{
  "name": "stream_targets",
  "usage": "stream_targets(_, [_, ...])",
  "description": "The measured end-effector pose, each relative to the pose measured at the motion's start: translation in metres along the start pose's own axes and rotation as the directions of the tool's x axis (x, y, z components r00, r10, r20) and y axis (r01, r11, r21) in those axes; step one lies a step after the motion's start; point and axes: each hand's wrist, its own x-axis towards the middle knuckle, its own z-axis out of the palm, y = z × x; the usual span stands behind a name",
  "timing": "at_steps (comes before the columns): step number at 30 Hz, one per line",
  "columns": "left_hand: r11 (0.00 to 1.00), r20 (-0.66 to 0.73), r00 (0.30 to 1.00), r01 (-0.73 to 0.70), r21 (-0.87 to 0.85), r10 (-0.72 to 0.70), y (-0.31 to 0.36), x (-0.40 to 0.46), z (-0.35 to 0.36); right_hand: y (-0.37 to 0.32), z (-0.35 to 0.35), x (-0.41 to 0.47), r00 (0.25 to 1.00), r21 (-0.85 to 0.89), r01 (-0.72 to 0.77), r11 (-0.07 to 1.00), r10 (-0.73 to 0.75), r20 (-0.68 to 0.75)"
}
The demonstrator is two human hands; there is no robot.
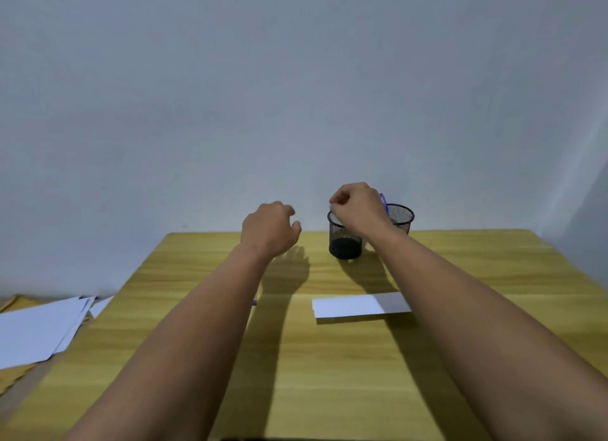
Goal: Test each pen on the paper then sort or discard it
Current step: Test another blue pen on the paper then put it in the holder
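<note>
- Here, two black mesh cups stand at the far edge of the bench (329, 358): near mesh cup (344, 239) in front, far mesh cup (402, 216) just behind and to its right. Probably the sorting bins, kept within one reach.
- A purple pen (383, 203) pokes up behind the right hand (357, 208), over the far cup; whether it stands in that cup or is held, I cannot tell.
- Right hand hovers over the near cup's rim, knuckles up, fingers curled in a narrow grip with the tips pinched; what they pinch, if anything, is hidden.
- Left hand (269, 231) hangs above the bench left of the cups, fingers loosely curled, holding nothing.
- Test paper (358, 305) lies flat mid-bench, nearer the person and partly under the right forearm, handy for scribbling.
- A small purple tip (254, 303) shows beside the left forearm; perhaps another pen.
- Loose sheets (39, 328) are stacked off the bench's left side.
</note>
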Motion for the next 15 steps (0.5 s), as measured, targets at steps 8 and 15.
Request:
stream_targets(8, [0.984,0.112,0.978,0.176,-0.005,-0.175,-0.091,-0.038,0.033,-0.019,0.093,-0.023,0.947,-0.056,-0.039,0.998,0.055,0.317])
stream_targets(15, [0.985,0.111,0.979,0.171,0.022,-0.172,-0.108,-0.048,0.059,-0.027,0.151,-0.038,0.885,-0.191,-0.047,0.980,0.130,0.448])
